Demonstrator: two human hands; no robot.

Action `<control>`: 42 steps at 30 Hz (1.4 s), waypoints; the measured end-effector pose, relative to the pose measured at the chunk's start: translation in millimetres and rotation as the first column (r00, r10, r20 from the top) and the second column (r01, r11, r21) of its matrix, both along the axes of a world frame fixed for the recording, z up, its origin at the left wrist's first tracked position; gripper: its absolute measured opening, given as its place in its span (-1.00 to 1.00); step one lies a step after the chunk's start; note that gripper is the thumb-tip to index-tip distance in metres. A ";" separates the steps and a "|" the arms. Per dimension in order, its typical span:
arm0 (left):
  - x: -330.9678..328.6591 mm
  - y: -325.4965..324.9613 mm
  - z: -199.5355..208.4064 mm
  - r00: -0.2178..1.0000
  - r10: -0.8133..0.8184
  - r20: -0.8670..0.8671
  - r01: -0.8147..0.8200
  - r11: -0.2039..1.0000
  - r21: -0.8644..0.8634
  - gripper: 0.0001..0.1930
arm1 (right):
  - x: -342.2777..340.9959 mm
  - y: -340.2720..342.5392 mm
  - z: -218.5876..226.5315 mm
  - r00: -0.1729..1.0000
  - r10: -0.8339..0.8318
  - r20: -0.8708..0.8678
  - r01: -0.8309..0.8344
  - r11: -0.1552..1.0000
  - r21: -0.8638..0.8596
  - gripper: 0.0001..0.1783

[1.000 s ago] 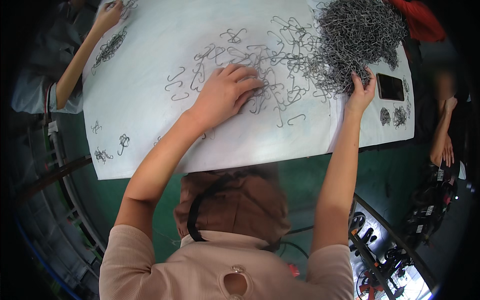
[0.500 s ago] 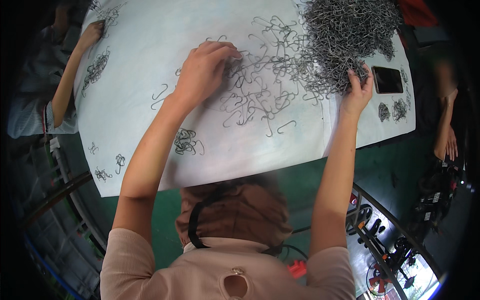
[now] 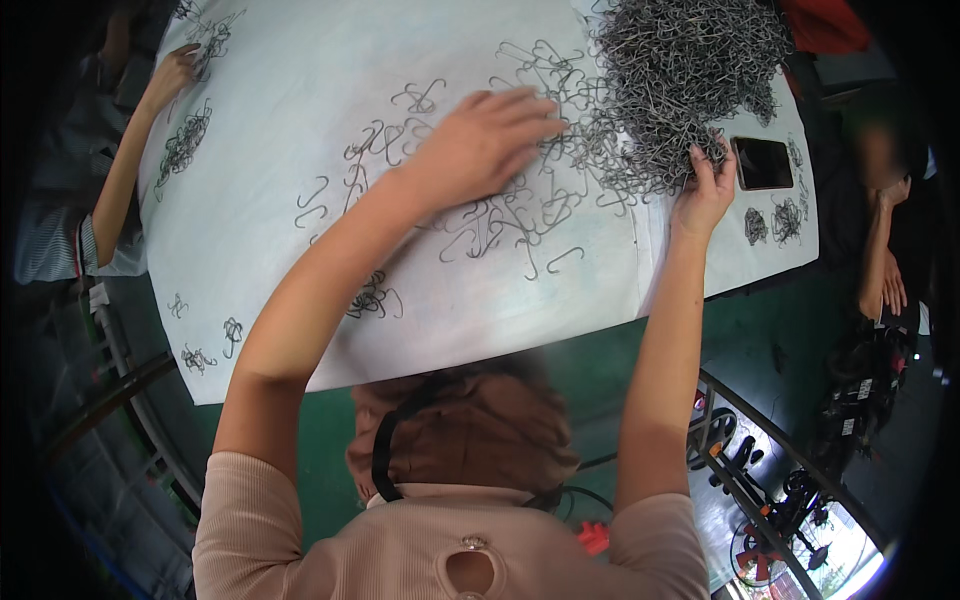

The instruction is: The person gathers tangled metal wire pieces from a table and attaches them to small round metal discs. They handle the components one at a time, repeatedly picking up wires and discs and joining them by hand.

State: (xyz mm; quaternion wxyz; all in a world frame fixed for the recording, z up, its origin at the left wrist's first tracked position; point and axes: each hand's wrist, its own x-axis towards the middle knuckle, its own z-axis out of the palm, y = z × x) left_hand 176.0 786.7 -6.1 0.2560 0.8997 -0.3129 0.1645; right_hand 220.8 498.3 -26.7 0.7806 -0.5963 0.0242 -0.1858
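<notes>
Bent grey wire hooks lie loosely spread (image 3: 500, 225) over the white-covered table (image 3: 480, 315). Above them is my left hand (image 3: 490, 140), palm down with its fingers stretched out and slightly blurred; hooks under the palm are hidden. At far right rises a dense heap of the same hooks (image 3: 685, 70). My right hand (image 3: 707, 190) is at the heap's near edge, thumb and fingers curled round some hooks there, the fingertips partly hidden among the wire. A small bunch of hooks (image 3: 375, 297) sits beside my left forearm.
Right of the heap lies a dark phone (image 3: 762, 163), with small hook clusters (image 3: 787, 220) nearer me. Another person's hand (image 3: 175, 72) touches hooks at the far left. More little clusters (image 3: 197, 358) lie by the left front corner. Another person (image 3: 885, 240) is at the right.
My left hand has moved right across the loose hooks and its fingers have stretched out. Hooks it covered before now show to its left. The right hand remains at the heap.
</notes>
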 end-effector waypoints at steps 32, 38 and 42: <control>69.9 -15.4 -3.2 0.984 0.179 0.014 -0.177 0.954 0.241 -0.64 | -1.5 -0.4 1.8 1.000 0.019 -0.010 -0.018 0.998 0.068 -0.57; 37.5 -7.8 3.1 0.997 0.031 -0.068 -0.029 0.999 0.032 -0.69 | -1.8 0.8 1.4 1.000 0.008 -0.020 -0.007 0.999 0.039 -0.56; 11.5 -1.0 10.0 0.995 -0.068 -0.080 0.078 0.988 0.137 -0.64 | -3.0 0.9 2.4 1.000 0.012 -0.023 -0.011 0.999 0.035 -0.56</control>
